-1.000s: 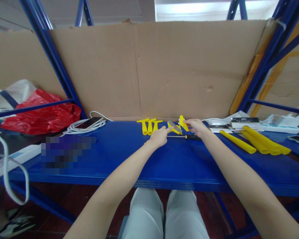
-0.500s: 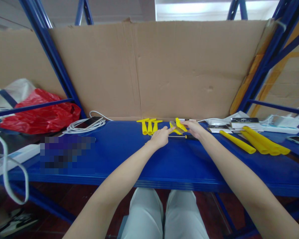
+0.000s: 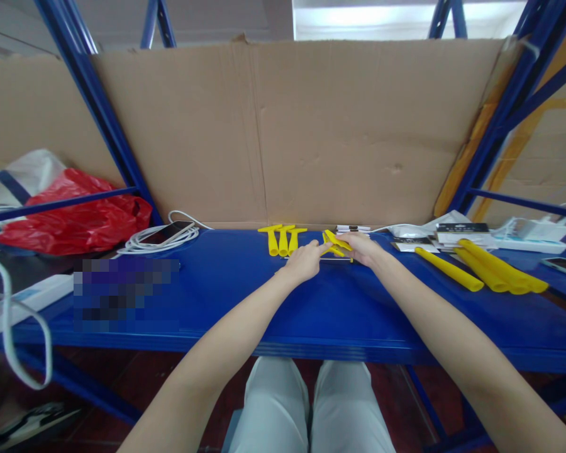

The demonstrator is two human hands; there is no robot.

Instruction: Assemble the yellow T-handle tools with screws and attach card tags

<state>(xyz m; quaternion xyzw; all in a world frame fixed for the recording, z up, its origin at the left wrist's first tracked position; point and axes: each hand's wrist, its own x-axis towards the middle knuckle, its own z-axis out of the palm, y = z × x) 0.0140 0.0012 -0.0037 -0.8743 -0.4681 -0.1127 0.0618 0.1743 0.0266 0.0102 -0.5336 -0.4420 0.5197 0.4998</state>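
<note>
My left hand (image 3: 304,262) is closed, its fingers pinching the left end of a yellow plastic piece (image 3: 336,240). From the other side, my right hand (image 3: 362,247) is closed on the same piece, which seems to be two yellow parts meeting at an angle; fingers hide much of it. Below them a thin screwdriver (image 3: 332,259) lies on the blue bench, its handle end largely hidden by the right hand. Left of the hands stand several yellow T-shaped handles (image 3: 283,241) in a row. Small black-and-white packets (image 3: 351,228) lie just behind the right hand.
Yellow tubes (image 3: 448,269) and boxed packets (image 3: 462,234) lie at right on the blue bench (image 3: 226,296). A phone (image 3: 167,232) rests on a coiled white cable at left, near a red bag (image 3: 82,207). A cardboard panel (image 3: 321,132) backs the bench.
My right hand has shifted slightly left, bringing its yellow part over the other. The metal plate seen between them earlier is now hidden. My left hand has barely moved.
</note>
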